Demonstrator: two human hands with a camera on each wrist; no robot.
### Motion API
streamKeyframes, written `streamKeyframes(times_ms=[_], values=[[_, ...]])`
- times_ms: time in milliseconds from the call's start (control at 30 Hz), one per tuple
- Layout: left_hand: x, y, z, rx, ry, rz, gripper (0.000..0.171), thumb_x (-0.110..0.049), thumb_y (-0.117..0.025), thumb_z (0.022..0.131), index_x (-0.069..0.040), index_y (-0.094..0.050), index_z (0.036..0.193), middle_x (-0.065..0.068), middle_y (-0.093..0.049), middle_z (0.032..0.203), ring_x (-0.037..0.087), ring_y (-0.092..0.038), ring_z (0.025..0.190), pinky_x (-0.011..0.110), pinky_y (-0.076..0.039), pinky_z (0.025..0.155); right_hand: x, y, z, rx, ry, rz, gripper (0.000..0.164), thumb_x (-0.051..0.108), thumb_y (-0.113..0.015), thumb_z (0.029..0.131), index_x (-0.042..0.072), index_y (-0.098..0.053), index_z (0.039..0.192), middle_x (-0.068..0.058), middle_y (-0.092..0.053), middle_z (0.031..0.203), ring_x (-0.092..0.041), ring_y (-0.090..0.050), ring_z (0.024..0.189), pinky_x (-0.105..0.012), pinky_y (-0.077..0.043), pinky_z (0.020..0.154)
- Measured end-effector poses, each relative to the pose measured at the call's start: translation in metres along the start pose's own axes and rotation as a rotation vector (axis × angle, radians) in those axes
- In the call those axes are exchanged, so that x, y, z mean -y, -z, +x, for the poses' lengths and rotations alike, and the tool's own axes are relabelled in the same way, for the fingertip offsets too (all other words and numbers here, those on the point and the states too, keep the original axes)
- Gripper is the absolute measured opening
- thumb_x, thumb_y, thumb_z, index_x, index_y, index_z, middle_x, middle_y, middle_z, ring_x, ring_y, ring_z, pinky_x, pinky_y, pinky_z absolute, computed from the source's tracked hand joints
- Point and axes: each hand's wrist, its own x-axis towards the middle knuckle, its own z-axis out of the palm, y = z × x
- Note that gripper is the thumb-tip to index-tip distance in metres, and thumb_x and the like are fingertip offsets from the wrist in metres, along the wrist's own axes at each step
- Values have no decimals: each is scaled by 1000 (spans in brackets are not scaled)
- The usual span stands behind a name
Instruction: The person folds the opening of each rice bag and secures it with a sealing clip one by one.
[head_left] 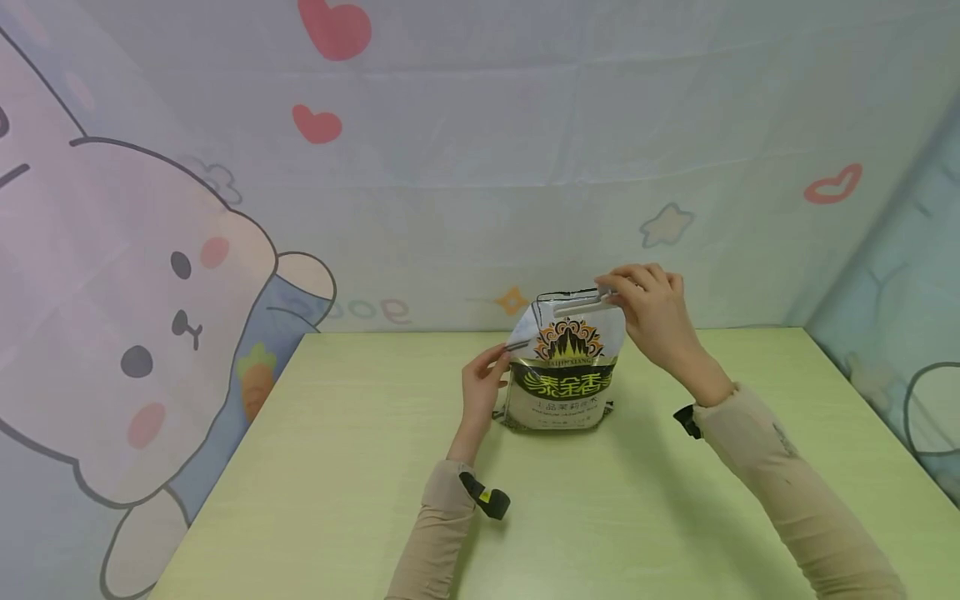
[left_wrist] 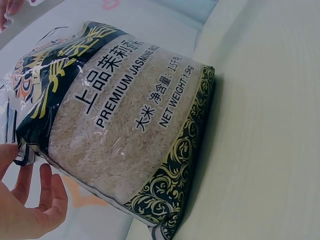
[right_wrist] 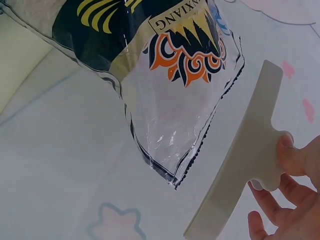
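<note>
A clear plastic bag of jasmine rice (head_left: pixel 562 385), with a black band and gold print, stands upright on the table. My left hand (head_left: pixel 482 392) pinches its left side edge between thumb and fingers, seen closely in the left wrist view. Above the bag's top right corner, my right hand (head_left: pixel 654 321) holds a long pale grey bag clip (right_wrist: pixel 250 145) by the rounded tab at its middle. The clip overlaps the top of the bag in the head view. In the right wrist view it lies beside the bag's top edge, with a gap between them.
The pale yellow-green table (head_left: pixel 337 467) ends at a printed cloth backdrop (head_left: pixel 480 167) close behind the bag. More cloth hangs along the right side. Black straps (head_left: pixel 487 497) sit on both wrists.
</note>
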Motion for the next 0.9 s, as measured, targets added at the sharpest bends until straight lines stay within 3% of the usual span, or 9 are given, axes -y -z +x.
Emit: streamKeyframes(times_ms=[367,600,900], values=[[1,0,0,-15,6,-3,26,-11,-57,87,-1,-61,110,19,-61,109,6,-58,77,29,-52,66,-1,-4,8,-18,-5,5,20,5,-59,83,9,-64,101,-12,-59,102,-30,-46,91,-48,-28,73],[0,0,0,-25,15,10,26,-12,-57,87,-2,-61,110,18,-61,109,7,-59,77,36,-53,70,-2,-6,14,-39,7,-17,19,4,-61,81,8,-65,99,-12,-60,99,-30,-47,89,-50,-29,74],[0,0,-1,-21,-6,9,25,-10,-57,86,0,-62,109,20,-61,107,10,-59,77,28,-52,64,-3,-9,23,-21,38,-35,19,3,-62,80,10,-66,98,-10,-62,97,-29,-48,87,-50,-28,74]])
